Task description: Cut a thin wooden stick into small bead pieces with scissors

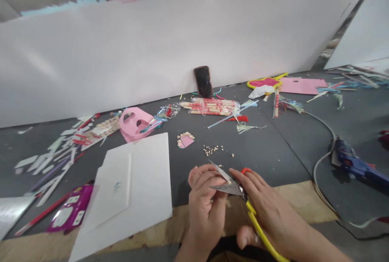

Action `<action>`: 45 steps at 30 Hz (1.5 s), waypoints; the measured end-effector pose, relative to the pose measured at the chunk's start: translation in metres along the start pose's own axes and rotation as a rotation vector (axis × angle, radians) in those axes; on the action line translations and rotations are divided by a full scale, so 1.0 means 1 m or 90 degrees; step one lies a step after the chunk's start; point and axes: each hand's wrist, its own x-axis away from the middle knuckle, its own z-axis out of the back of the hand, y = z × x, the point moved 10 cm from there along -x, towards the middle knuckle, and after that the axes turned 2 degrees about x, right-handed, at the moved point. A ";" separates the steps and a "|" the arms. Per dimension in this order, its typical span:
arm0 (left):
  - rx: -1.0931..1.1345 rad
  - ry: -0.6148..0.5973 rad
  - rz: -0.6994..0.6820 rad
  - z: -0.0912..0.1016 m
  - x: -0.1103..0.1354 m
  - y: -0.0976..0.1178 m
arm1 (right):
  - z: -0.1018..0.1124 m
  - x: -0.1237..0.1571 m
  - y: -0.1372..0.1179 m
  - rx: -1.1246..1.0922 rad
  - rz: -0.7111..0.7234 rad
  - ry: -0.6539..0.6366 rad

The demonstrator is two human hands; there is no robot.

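Note:
My right hand is closed round the handles of a pair of scissors with yellow and red grips. Their blades are spread apart and point toward my left hand. Between the blades shows the tip of a small pale piece, pinched in the fingers of my left hand; most of it is hidden. Just beyond both hands, small beige bits lie scattered on the dark table. Left of them is a pink shape with similar bits along its edge.
White foam board and a purple packet lie left, near a pink cutout and loose strips. A phone leans on the white partition behind wrapped wooden sticks. At right sits a blue glue gun with its cord.

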 end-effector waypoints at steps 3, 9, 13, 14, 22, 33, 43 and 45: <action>0.029 -0.033 0.029 -0.004 -0.001 -0.004 | 0.000 -0.001 0.004 -0.022 -0.017 0.004; 0.033 -0.042 0.039 -0.005 -0.004 -0.002 | -0.003 -0.001 0.007 -0.106 -0.015 0.005; -0.037 -0.031 0.013 -0.006 -0.003 0.001 | -0.005 0.000 0.011 -0.125 -0.048 -0.007; -0.068 -0.019 0.004 -0.004 -0.002 0.002 | -0.006 0.000 0.012 -0.124 -0.057 -0.011; -0.208 0.051 -0.095 0.006 0.000 0.021 | -0.003 0.000 0.005 -0.050 -0.024 -0.004; -0.131 0.001 -0.051 0.002 -0.002 0.014 | -0.005 0.002 0.002 0.000 -0.011 0.005; -0.083 -0.033 -0.011 -0.003 -0.005 0.007 | -0.010 -0.002 0.011 -0.070 -0.045 -0.030; -0.092 -0.008 -0.009 -0.001 -0.005 0.007 | -0.008 -0.004 0.011 -0.082 -0.046 -0.028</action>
